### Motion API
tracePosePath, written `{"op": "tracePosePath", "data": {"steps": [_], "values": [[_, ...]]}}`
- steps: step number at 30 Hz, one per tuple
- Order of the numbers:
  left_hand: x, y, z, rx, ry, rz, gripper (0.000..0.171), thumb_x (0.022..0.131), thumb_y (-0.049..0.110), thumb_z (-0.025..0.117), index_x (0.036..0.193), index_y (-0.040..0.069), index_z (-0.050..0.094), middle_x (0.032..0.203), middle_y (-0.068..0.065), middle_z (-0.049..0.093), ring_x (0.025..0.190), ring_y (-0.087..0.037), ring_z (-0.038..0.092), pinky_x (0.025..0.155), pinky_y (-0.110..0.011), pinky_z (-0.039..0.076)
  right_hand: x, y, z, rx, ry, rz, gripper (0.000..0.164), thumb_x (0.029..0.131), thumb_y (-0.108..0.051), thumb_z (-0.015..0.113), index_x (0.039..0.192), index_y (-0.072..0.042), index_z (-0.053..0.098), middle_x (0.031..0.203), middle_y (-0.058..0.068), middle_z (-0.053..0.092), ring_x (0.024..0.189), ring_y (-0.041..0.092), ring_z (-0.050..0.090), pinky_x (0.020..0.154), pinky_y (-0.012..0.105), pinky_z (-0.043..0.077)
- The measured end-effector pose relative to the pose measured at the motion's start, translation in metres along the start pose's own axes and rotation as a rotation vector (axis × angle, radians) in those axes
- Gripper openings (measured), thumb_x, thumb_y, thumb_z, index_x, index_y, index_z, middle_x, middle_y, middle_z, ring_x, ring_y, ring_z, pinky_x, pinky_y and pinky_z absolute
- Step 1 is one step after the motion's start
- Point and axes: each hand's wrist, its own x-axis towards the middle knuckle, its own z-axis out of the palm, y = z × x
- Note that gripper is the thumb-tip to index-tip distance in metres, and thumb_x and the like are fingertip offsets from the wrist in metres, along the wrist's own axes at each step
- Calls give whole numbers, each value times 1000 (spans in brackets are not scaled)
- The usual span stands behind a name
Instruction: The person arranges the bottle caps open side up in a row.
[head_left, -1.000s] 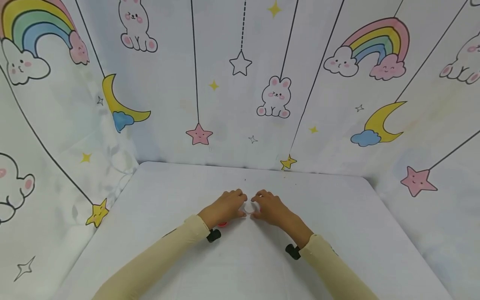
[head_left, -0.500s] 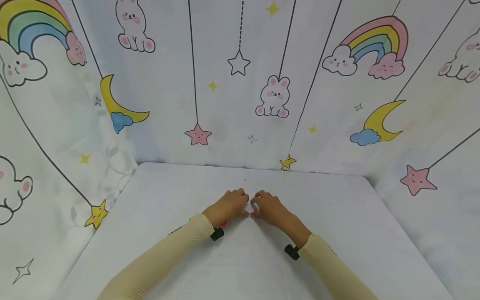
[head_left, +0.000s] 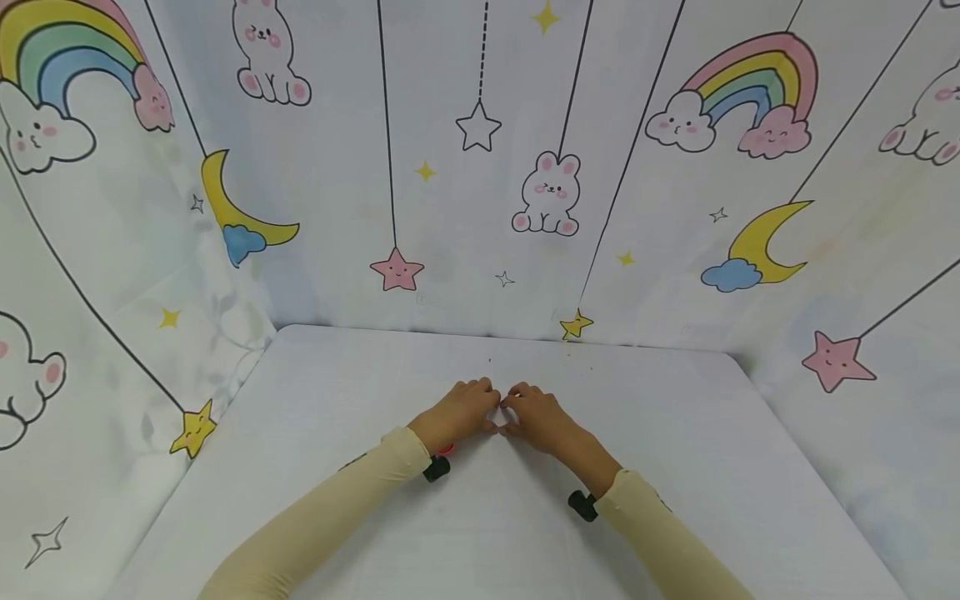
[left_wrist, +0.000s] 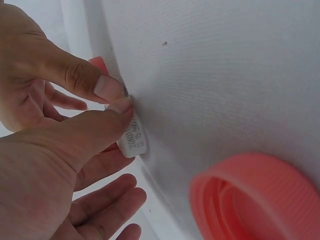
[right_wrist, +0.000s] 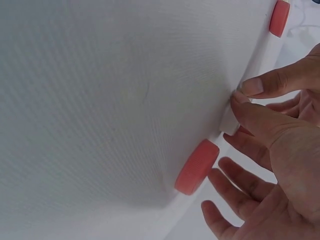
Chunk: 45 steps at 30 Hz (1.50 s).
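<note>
A white bottle cap [left_wrist: 134, 140] with dark printed characters on its side stands on the table between my two hands. My left hand [head_left: 461, 410] pinches it from the left, with the thumb on the near side and fingers behind. My right hand [head_left: 542, 419] pinches it from the right in the same way. The two thumb tips meet at the cap and hide much of it. In the right wrist view, a red ribbed cap [right_wrist: 197, 167] sits beside my right fingers. Another red cap [left_wrist: 255, 200] lies near my left wrist, its hollow side showing.
The white table [head_left: 480, 517] carries a few small dark specks toward its back edge. A white cloth backdrop [head_left: 450, 208] with printed rainbows, moons, stars and bunnies rises behind and at both sides. Dark wrist cameras [head_left: 583, 505] hang below the sleeves.
My left hand has moved right, toward my right hand, and the gap over the white cap has narrowed. My right hand has barely moved.
</note>
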Motion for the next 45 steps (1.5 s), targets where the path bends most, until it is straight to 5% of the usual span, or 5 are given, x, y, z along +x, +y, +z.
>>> {"op": "tracePosePath", "data": {"steps": [45], "values": [[-7, -5, -6, -24, -5, 11, 44, 95, 38, 80, 129, 11, 70, 129, -7, 61, 118, -24, 62, 101, -43, 52, 0, -4, -8, 10, -13, -32, 35, 93, -31, 83, 119, -9, 74, 135, 12, 64, 124, 32, 61, 100, 56, 52]]}}
